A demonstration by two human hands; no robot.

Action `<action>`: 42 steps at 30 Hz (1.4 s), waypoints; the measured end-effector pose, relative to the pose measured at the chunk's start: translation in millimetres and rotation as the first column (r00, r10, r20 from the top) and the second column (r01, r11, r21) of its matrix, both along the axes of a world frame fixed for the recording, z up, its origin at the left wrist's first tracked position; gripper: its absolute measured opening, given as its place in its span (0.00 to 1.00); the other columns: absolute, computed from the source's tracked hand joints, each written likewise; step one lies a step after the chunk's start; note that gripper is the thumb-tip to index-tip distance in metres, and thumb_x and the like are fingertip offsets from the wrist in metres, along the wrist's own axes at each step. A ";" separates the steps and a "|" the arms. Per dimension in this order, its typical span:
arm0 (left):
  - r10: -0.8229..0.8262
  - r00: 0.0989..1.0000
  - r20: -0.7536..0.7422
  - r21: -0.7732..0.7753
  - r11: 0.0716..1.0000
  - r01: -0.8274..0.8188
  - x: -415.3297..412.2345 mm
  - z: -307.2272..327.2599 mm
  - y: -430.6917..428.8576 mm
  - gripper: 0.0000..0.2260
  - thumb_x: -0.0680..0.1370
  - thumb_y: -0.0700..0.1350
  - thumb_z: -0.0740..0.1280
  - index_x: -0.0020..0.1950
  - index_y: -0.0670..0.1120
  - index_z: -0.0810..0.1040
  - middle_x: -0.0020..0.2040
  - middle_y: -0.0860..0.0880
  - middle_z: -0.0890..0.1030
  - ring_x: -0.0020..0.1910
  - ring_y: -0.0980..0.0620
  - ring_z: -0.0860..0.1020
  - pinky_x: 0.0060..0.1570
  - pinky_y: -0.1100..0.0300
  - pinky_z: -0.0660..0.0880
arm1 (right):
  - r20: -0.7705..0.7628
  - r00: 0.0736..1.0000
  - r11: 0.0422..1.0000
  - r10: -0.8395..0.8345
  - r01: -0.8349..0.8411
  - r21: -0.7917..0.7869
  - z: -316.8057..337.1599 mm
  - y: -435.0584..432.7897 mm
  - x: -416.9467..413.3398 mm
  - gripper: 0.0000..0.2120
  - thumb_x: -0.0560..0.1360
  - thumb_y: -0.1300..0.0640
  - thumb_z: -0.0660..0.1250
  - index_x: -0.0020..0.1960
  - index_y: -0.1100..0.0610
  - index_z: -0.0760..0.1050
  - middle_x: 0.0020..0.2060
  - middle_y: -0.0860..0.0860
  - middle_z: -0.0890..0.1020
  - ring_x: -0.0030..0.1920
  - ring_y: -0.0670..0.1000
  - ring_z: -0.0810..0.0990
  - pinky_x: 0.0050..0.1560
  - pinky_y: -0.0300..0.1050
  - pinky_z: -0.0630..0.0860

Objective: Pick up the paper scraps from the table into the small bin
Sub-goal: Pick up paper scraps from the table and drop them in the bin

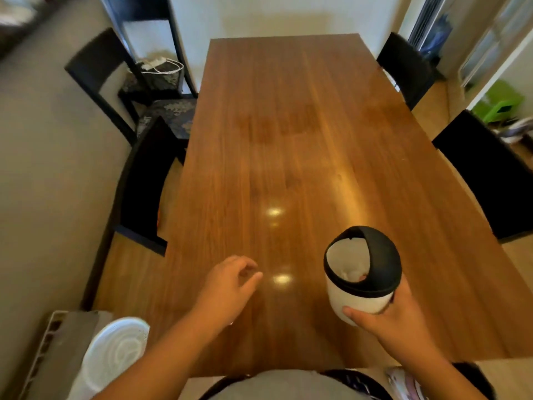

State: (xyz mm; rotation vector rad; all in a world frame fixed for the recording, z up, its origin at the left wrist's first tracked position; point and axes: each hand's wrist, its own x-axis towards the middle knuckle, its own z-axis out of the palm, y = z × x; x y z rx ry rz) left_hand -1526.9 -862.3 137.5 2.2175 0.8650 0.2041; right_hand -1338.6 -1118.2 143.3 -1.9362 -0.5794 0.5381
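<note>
Both forearms reach out from the near edge of the wooden surface (288,140). To the left of the small bin (360,278), the left hand (230,281) hovers over the wood, its grip loosely curled and narrow, holding nothing visible. At the bin's base, the right hand (386,316) wraps the white body, tilting it. Inside the bin, under its black swing lid, pale paper scraps (353,274) show.

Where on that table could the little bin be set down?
Nearly anywhere: the wooden table shows bare from the far edge to the hands. Only the near end is taken, by the left hand and the right hand holding the small bin.
</note>
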 end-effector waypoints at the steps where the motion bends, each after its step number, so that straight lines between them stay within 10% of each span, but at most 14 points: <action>1: 0.100 0.994 -0.038 0.005 0.995 -0.100 -20.7 -10.2 4.9 0.05 0.77 0.52 0.69 0.52 0.56 0.79 0.47 0.59 0.78 0.47 0.61 0.78 0.44 0.63 0.76 | -0.004 1.000 1.000 0.015 -0.015 -0.009 -1.3 1.6 -11.4 0.53 0.49 0.30 0.81 0.70 0.29 0.62 0.60 0.26 0.76 0.56 0.29 0.76 0.48 0.36 0.76; 4: 0.320 0.922 -0.219 0.075 0.947 -0.311 -69.8 -38.6 12.6 0.17 0.75 0.59 0.70 0.60 0.53 0.77 0.55 0.53 0.79 0.50 0.55 0.77 0.44 0.61 0.75 | -0.024 0.999 0.999 0.043 -0.044 -0.029 -6.3 3.4 -44.6 0.51 0.49 0.31 0.82 0.67 0.26 0.63 0.58 0.26 0.76 0.57 0.33 0.78 0.49 0.39 0.77; 9: 0.080 0.911 -0.405 0.073 0.996 -0.054 -91.2 -74.0 -2.2 0.35 0.70 0.62 0.73 0.73 0.56 0.64 0.69 0.52 0.69 0.65 0.49 0.71 0.57 0.55 0.73 | -0.048 0.997 0.997 0.062 -0.064 -0.042 -4.6 3.3 -85.0 0.45 0.48 0.31 0.82 0.59 0.18 0.63 0.55 0.23 0.76 0.54 0.29 0.77 0.39 0.24 0.76; 19: -0.012 0.914 -0.406 0.161 0.983 0.084 -72.4 -105.6 -15.6 0.15 0.78 0.46 0.66 0.65 0.52 0.73 0.61 0.50 0.75 0.57 0.49 0.76 0.55 0.56 0.74 | 0.018 0.997 0.995 0.075 -0.074 -0.060 9.0 -13.0 -91.8 0.45 0.52 0.36 0.84 0.60 0.17 0.62 0.57 0.22 0.75 0.56 0.26 0.74 0.41 0.20 0.73; 26: 0.223 0.951 -0.216 -0.063 0.968 -0.242 -69.7 -84.6 -25.9 0.08 0.74 0.58 0.71 0.44 0.59 0.74 0.38 0.58 0.79 0.36 0.59 0.78 0.32 0.62 0.74 | 0.013 0.999 0.997 0.043 -0.041 -0.071 4.7 -29.1 -63.0 0.47 0.51 0.34 0.83 0.63 0.22 0.61 0.58 0.26 0.75 0.57 0.31 0.76 0.46 0.31 0.77; 30: 0.304 0.952 0.017 -0.234 0.927 -0.292 -38.9 -36.8 -35.6 0.07 0.74 0.55 0.72 0.46 0.61 0.75 0.41 0.56 0.82 0.39 0.56 0.81 0.34 0.59 0.79 | -0.015 1.000 0.996 0.024 -0.026 -0.082 1.5 -37.4 -46.3 0.45 0.50 0.32 0.82 0.59 0.19 0.61 0.54 0.24 0.75 0.54 0.29 0.75 0.39 0.27 0.77; 39: 0.432 0.629 0.646 -0.311 0.902 -0.300 47.8 101.9 -68.2 0.09 0.75 0.55 0.70 0.53 0.63 0.74 0.51 0.58 0.81 0.50 0.57 0.81 0.45 0.66 0.79 | -0.023 0.996 0.996 0.090 -0.091 -0.021 -1.6 -45.3 -2.1 0.48 0.53 0.35 0.83 0.67 0.29 0.64 0.58 0.28 0.77 0.57 0.32 0.77 0.42 0.28 0.78; 42: 0.149 0.894 0.423 -0.230 0.972 -0.053 77.5 96.1 -97.6 0.16 0.74 0.55 0.72 0.58 0.64 0.72 0.59 0.65 0.77 0.57 0.64 0.77 0.53 0.64 0.77 | -0.036 0.993 0.993 0.115 -0.115 -0.005 -5.2 -44.0 12.2 0.50 0.55 0.40 0.85 0.72 0.40 0.66 0.60 0.36 0.79 0.58 0.37 0.79 0.44 0.31 0.79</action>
